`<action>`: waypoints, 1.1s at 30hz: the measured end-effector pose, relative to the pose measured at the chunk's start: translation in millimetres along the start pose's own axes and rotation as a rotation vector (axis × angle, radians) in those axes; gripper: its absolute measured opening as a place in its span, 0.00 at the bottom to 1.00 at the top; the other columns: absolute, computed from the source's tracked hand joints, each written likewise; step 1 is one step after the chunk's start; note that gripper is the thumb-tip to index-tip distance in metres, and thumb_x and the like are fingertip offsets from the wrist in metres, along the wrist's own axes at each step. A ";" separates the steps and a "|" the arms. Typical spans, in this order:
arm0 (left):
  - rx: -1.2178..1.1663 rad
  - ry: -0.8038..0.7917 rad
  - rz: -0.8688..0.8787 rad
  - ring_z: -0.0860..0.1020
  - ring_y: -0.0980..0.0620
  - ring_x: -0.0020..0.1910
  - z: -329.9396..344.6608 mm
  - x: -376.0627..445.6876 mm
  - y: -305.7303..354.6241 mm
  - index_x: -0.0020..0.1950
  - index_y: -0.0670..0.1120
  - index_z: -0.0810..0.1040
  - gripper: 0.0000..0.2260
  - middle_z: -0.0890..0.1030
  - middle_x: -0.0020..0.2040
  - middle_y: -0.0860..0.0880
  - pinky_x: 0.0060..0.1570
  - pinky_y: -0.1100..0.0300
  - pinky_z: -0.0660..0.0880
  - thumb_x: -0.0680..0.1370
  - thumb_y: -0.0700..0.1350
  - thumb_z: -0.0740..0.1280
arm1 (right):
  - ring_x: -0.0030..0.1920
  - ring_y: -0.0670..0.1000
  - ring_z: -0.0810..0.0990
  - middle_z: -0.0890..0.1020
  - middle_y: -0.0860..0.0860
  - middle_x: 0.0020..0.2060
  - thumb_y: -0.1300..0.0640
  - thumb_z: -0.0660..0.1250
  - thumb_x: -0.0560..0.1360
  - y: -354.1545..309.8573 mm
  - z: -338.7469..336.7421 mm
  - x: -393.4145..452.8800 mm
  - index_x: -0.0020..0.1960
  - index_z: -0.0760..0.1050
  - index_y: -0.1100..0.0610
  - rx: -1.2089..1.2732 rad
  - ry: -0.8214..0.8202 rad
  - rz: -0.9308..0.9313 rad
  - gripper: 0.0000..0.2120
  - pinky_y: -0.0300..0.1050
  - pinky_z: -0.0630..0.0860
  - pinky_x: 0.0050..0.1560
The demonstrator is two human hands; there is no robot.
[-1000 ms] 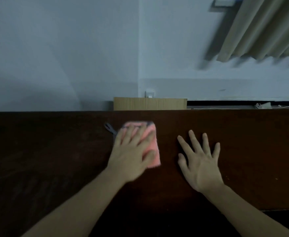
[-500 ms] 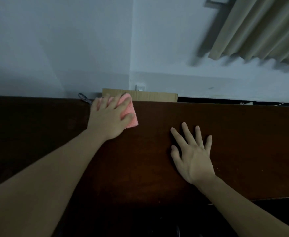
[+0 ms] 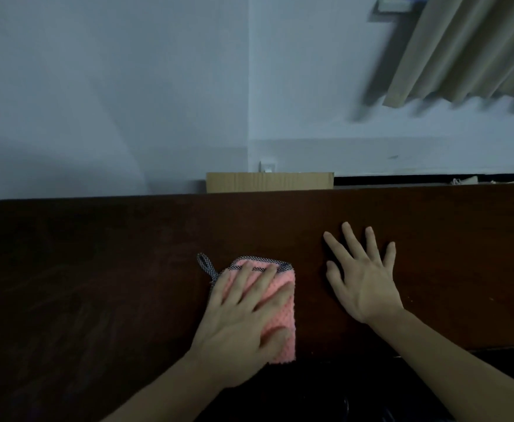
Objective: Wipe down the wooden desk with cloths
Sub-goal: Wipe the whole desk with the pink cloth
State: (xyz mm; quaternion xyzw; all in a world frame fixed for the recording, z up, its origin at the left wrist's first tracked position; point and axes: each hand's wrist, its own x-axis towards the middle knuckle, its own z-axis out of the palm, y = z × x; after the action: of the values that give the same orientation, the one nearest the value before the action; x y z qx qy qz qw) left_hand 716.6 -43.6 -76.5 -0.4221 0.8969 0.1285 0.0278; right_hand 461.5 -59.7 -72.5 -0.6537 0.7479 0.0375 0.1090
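A folded pink cloth (image 3: 283, 318) with a grey patterned trim and hanging loop lies on the dark wooden desk (image 3: 97, 269), near its front edge at the middle. My left hand (image 3: 243, 318) presses flat on the cloth with straight, spread fingers and covers most of it. My right hand (image 3: 362, 278) rests flat on the bare desk just to the right of the cloth, fingers spread, holding nothing.
A cardboard box (image 3: 269, 181) stands behind the desk's far edge against the white wall. A beige curtain (image 3: 469, 47) hangs at the upper right. Cables and small items (image 3: 466, 180) lie behind the desk at the far right.
My left hand has dragged the pink cloth from the desk's far edge back toward me, to near the front edge. My right hand has stayed flat in place.
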 end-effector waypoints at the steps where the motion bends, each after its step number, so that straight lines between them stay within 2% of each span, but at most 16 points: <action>1: -0.019 0.006 -0.032 0.31 0.49 0.80 -0.3 4.9 0.4 0.81 0.66 0.40 0.29 0.34 0.81 0.58 0.76 0.43 0.33 0.82 0.68 0.45 | 0.81 0.62 0.39 0.46 0.49 0.83 0.35 0.31 0.73 0.4 0.5 0.3 0.82 0.48 0.40 0.000 0.000 -0.003 0.38 0.70 0.37 0.76; 2: -0.025 0.022 -0.077 0.28 0.50 0.79 -1.4 12.0 0.5 0.80 0.66 0.38 0.29 0.32 0.80 0.59 0.75 0.43 0.31 0.82 0.68 0.45 | 0.81 0.62 0.39 0.46 0.50 0.83 0.35 0.32 0.73 0.6 0.7 0.8 0.82 0.48 0.40 0.004 0.004 -0.007 0.38 0.70 0.37 0.76; 4: 0.007 0.062 -0.194 0.30 0.49 0.79 -4.7 34.3 0.2 0.80 0.65 0.37 0.29 0.31 0.80 0.58 0.76 0.43 0.30 0.82 0.67 0.45 | 0.81 0.62 0.40 0.47 0.50 0.83 0.35 0.33 0.74 1.2 1.2 0.1 0.82 0.49 0.40 0.012 0.015 -0.008 0.37 0.70 0.37 0.76; 8: 0.007 0.067 -0.341 0.36 0.44 0.81 -12.5 86.9 -4.3 0.82 0.62 0.39 0.30 0.37 0.83 0.53 0.76 0.40 0.34 0.82 0.67 0.44 | 0.81 0.62 0.39 0.46 0.49 0.83 0.36 0.33 0.73 0.6 1.6 0.1 0.82 0.49 0.40 0.008 0.029 -0.023 0.37 0.71 0.37 0.76; 12: 0.020 0.063 -0.346 0.36 0.43 0.81 -15.6 89.0 1.1 0.82 0.61 0.40 0.29 0.37 0.83 0.52 0.75 0.40 0.34 0.83 0.66 0.44 | 0.81 0.63 0.40 0.47 0.50 0.83 0.37 0.37 0.77 -0.1 1.4 0.6 0.82 0.49 0.41 0.011 0.028 -0.025 0.34 0.71 0.38 0.75; 14: 0.001 0.074 -0.314 0.34 0.44 0.80 -11.9 68.9 13.8 0.81 0.61 0.38 0.29 0.34 0.82 0.53 0.76 0.40 0.33 0.83 0.66 0.43 | 0.81 0.63 0.40 0.47 0.51 0.83 0.39 0.40 0.80 0.7 0.4 0.8 0.82 0.49 0.42 0.009 0.029 -0.031 0.31 0.72 0.38 0.75; 17: -0.048 0.087 -0.221 0.31 0.47 0.80 -1.4 23.5 40.1 0.82 0.62 0.40 0.29 0.34 0.82 0.55 0.76 0.42 0.33 0.82 0.65 0.45 | 0.81 0.64 0.40 0.46 0.52 0.83 0.40 0.39 0.80 0.2 -1.9 0.6 0.82 0.48 0.42 0.001 0.004 -0.038 0.30 0.73 0.38 0.75; 19: -0.042 0.043 -0.172 0.37 0.45 0.81 8.1 -2.5 52.8 0.83 0.61 0.45 0.30 0.39 0.83 0.55 0.76 0.42 0.37 0.82 0.66 0.48 | 0.81 0.64 0.39 0.45 0.52 0.83 0.40 0.38 0.80 0.0 -3.8 0.2 0.82 0.47 0.43 -0.001 -0.010 -0.036 0.30 0.73 0.39 0.75; 22: -0.007 -0.041 -0.177 0.52 0.42 0.82 11.6 -17.9 60.7 0.82 0.59 0.55 0.30 0.52 0.83 0.53 0.74 0.41 0.48 0.82 0.67 0.52 | 0.80 0.65 0.40 0.46 0.52 0.83 0.38 0.34 0.77 0.3 -6.2 -2.0 0.83 0.47 0.43 -0.007 -0.006 -0.050 0.34 0.74 0.40 0.75; 24: -0.018 -0.030 -0.206 0.49 0.44 0.82 9.0 -14.8 59.7 0.83 0.61 0.51 0.30 0.48 0.83 0.55 0.76 0.43 0.45 0.81 0.67 0.51 | 0.80 0.65 0.40 0.45 0.53 0.83 0.38 0.31 0.75 1.1 -6.4 -2.0 0.82 0.46 0.43 -0.011 -0.010 -0.060 0.37 0.74 0.39 0.74; 27: -0.031 0.027 -0.289 0.33 0.50 0.80 3.8 5.3 50.9 0.79 0.66 0.35 0.30 0.32 0.81 0.59 0.77 0.45 0.34 0.79 0.69 0.43 | 0.80 0.66 0.39 0.43 0.53 0.83 0.39 0.38 0.81 2.8 -5.1 -0.8 0.83 0.44 0.44 -0.012 -0.030 -0.064 0.31 0.75 0.40 0.75; 29: -0.032 0.057 -0.392 0.32 0.49 0.80 -1.1 26.3 42.2 0.77 0.67 0.32 0.30 0.32 0.80 0.59 0.77 0.43 0.34 0.77 0.69 0.37 | 0.80 0.66 0.38 0.42 0.53 0.82 0.41 0.42 0.83 3.5 -5.0 -0.9 0.83 0.43 0.44 -0.004 -0.024 -0.077 0.29 0.75 0.39 0.74; 33: -0.022 0.069 -0.551 0.39 0.44 0.82 -4.5 62.7 29.3 0.81 0.64 0.36 0.33 0.38 0.83 0.54 0.78 0.40 0.38 0.76 0.69 0.35 | 0.80 0.67 0.37 0.42 0.54 0.82 0.41 0.43 0.84 3.7 -4.9 -1.0 0.83 0.44 0.44 0.000 -0.014 -0.095 0.28 0.76 0.39 0.74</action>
State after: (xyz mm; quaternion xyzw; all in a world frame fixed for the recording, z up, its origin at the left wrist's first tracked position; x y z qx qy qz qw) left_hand 654.2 -73.9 -76.0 -0.6547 0.7472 0.1111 0.0265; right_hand 457.4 -59.2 -67.8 -0.6883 0.7152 0.0368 0.1161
